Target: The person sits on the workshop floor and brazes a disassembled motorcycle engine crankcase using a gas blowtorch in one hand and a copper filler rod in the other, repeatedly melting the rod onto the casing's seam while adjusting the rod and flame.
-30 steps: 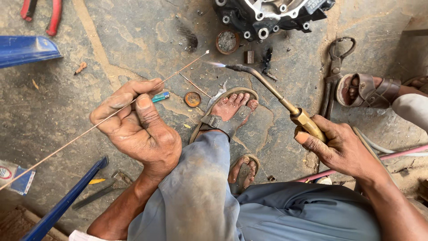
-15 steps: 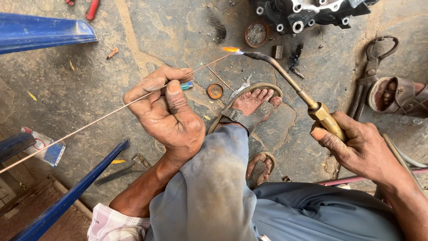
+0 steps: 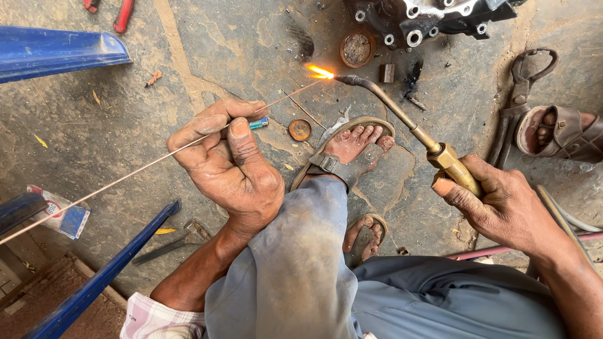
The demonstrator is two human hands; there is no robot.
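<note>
My left hand [image 3: 229, 166] pinches a long thin filler rod [image 3: 119, 177] that runs from the lower left edge up to the flame. A small blue lighter [image 3: 259, 123] shows at my fingertips. My right hand [image 3: 496, 204] grips the brass handle of a gas torch [image 3: 402, 119]. Its curved nozzle points left and burns with an orange flame [image 3: 319, 71] right at the rod's tip. Both hang over the stone floor, above my sandalled foot [image 3: 352, 147].
A dark engine casing [image 3: 433, 19] lies at the top. A rusty round tin [image 3: 358, 48] sits beside it, a small rusty lid [image 3: 299, 130] near my foot. Large pliers [image 3: 518, 103] and another person's sandalled foot [image 3: 559, 135] are right. Blue metal parts [image 3: 56, 50] lie left.
The flame has grown brighter and more orange at the rod's tip. The view has shifted so hands and torch sit lower right. My grips are unchanged.
</note>
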